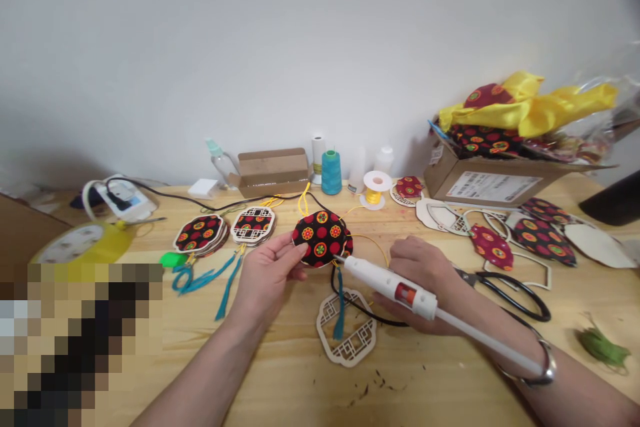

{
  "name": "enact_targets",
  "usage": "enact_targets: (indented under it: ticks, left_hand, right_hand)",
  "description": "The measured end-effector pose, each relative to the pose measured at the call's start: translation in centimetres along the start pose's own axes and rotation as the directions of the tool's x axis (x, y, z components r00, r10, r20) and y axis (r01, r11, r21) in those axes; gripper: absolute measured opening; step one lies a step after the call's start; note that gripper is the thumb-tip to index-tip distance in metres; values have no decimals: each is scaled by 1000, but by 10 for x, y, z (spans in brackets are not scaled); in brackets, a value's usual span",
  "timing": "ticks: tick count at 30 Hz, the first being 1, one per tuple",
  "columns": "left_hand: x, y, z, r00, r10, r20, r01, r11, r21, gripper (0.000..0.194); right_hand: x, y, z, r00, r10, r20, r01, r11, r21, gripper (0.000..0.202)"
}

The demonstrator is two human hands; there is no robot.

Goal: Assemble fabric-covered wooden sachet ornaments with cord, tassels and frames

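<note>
Left hand (265, 273) pinches the dark patterned cloth piece (320, 235) between thumb and fingers above the worktop (280, 373), while the right hand (425, 267) is closed around a white glue gun (377, 278), its nozzle right by the piece's lower edge. Gluing along that edge looks like the step in hand, which calls for a firm pinch and a steady, well-aimed nozzle, though I can't tell whether glue is coming out. From the cloth piece, directly at the left fingertips, a teal tassel (339, 313) hangs over a wooden lattice frame (351, 349).
</note>
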State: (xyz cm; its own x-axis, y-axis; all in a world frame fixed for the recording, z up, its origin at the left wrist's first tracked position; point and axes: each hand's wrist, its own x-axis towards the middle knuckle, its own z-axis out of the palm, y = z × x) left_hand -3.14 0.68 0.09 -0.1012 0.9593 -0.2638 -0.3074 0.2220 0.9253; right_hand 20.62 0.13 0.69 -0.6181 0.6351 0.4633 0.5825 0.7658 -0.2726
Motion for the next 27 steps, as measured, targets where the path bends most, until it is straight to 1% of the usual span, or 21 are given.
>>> enact_targets:
  ticks: [3, 6, 12, 18, 24, 27]
  left_hand:
    - [1, -3, -2, 1000, -6, 1, 6, 1000, -7, 32]
    - [3, -5, -4, 1000, 1, 3, -1, 1000, -6, 31]
    - [2, -7, -7, 1000, 9, 17, -9, 1000, -2, 32]
    - [3, -5, -6, 1000, 13, 5, -13, 1000, 3, 33]
    - [4, -6, -5, 1000, 25, -2, -25, 1000, 0, 33]
    - [5, -7, -5, 1000, 22, -3, -22, 1000, -6, 34]
  right_hand:
    - [1, -2, 2, 1000, -23, 21, 23, 1000, 1, 32]
    - [2, -4, 3, 999, -17, 46, 17, 1000, -4, 31]
    - [1, -3, 3, 1000, -16, 24, 17, 1000, -7, 33]
    - [1, 1, -3, 999, 17, 37, -15, 999, -36, 34]
    - [-1, -1, 2, 1000, 7, -10, -7, 1000, -10, 34]
    - [-2, 0, 3, 1000, 16, 15, -16, 1000, -15, 33]
